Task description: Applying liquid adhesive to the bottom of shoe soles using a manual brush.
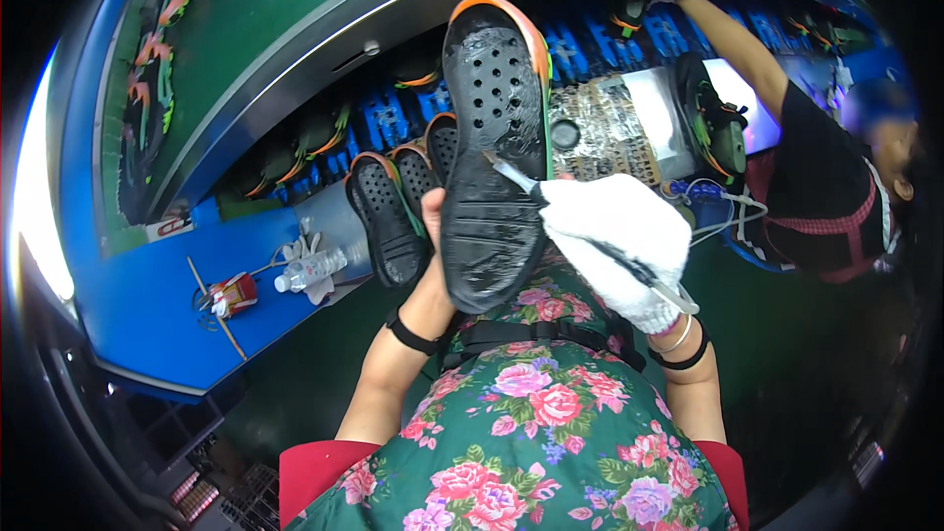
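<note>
Upright before me, a black shoe sole (495, 167) with round holes and an orange and green rim rests in my left hand (433, 213). My left thumb shows at its left edge; the other fingers are hidden behind it. In a white knit glove, my right hand (619, 241) is closed around a glue brush (519, 177) with a thin hose running back past the wrist. The brush tip is at the sole's middle, just below the holes. Wet, shiny film covers much of the sole. Left of it, several similar soles (383, 211) stand side by side.
A blue side table (177, 315) carries a plastic bottle (310, 270), a red container (233, 293) and a stick. Behind the sole runs a line with blue racks and shoes. A taped board (610, 123) lies there. A co-worker (826, 177) reaches in at right.
</note>
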`<control>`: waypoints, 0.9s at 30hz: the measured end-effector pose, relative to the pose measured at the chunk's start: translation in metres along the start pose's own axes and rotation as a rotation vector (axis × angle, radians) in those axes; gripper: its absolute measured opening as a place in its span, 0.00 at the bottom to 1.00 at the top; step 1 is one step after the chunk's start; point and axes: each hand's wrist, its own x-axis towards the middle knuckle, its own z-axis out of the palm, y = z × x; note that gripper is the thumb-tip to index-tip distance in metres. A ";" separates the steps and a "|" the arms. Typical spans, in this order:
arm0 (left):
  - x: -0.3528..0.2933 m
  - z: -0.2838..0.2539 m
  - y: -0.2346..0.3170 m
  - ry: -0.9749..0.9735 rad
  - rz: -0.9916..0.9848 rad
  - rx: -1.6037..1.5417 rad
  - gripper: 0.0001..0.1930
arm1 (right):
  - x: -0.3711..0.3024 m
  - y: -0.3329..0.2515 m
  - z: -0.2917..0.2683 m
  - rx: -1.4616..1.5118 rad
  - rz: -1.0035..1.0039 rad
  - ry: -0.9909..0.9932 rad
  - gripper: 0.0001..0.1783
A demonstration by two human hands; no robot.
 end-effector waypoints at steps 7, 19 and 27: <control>0.033 0.050 -0.032 0.053 0.068 -0.100 0.57 | 0.032 -0.007 -0.001 0.001 -0.025 -0.025 0.15; 0.007 0.018 -0.042 0.143 0.007 0.080 0.47 | 0.017 -0.003 0.022 -0.024 -0.005 -0.216 0.25; 0.006 0.008 -0.037 -0.034 -0.001 -0.121 0.50 | 0.013 0.004 0.011 -0.065 -0.073 -0.197 0.26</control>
